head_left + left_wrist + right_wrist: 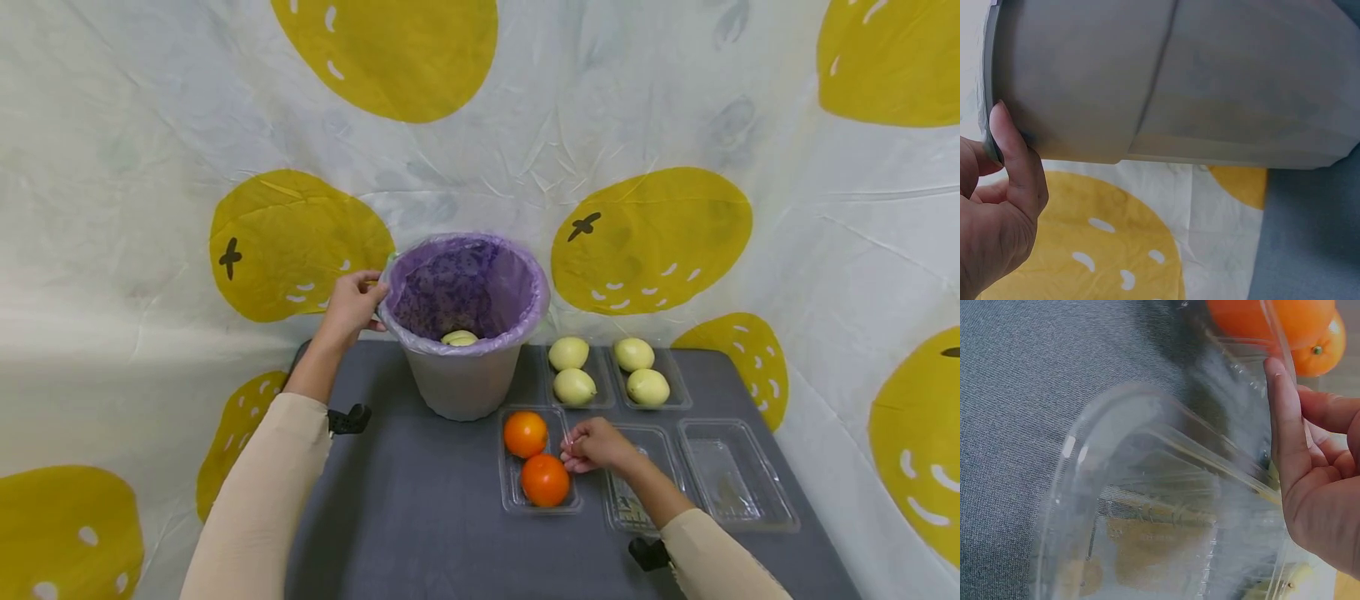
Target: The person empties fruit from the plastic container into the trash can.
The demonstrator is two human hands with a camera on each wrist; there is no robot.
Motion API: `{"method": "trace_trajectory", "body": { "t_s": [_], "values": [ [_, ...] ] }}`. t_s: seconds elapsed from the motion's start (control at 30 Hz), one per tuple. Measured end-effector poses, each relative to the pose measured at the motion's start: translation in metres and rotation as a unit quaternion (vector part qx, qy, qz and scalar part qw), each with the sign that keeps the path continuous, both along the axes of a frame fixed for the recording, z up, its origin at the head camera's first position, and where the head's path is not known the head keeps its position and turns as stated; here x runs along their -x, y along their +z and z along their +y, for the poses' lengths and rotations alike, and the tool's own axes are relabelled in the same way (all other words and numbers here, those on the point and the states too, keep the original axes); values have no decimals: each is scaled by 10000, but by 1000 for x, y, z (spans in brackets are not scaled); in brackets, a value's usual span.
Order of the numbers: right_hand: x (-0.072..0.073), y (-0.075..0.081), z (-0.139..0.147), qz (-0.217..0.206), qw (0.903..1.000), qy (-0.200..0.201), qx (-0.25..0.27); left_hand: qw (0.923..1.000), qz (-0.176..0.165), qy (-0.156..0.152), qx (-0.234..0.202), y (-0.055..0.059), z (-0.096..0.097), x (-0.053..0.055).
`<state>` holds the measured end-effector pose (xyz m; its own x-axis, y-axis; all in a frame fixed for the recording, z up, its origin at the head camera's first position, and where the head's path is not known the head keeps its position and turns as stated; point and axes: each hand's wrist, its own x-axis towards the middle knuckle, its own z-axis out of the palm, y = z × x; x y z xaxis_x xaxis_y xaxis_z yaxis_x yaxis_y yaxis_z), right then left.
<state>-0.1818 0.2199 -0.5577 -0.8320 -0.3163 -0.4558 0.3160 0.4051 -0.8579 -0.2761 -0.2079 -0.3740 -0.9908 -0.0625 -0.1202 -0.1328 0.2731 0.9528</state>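
Observation:
My left hand (352,304) pinches the rim of a pale bin (461,379), thumb and fingers on either side of the edge. A purple bag (517,287) lines the bin and folds over its rim; pale yellow fruit (459,337) shows inside. My right hand (596,446) pinches the right rim of a clear plastic tray (513,500) in front of the bin. Two oranges (545,481) sit in that tray, one behind the other. In the right wrist view, thumb and index finger (1288,419) meet at the tray's edge beside an orange (1317,350).
Two clear trays, one at the back middle (606,400) and one farther right (681,400), each hold two pale yellow fruits. Two trays without fruit, a nearer one (652,442) and a right one (738,475), stand on the grey table (420,517). A fruit-print cloth (480,158) hangs behind.

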Motion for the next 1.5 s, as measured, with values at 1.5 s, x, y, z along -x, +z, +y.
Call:
{"method": "trace_trajectory", "body": {
  "t_s": [1.5],
  "values": [
    [27, 120, 60, 638, 9978, 177, 75, 10000, -82, -5, -11, 2, 0, 0]
  ]
}}
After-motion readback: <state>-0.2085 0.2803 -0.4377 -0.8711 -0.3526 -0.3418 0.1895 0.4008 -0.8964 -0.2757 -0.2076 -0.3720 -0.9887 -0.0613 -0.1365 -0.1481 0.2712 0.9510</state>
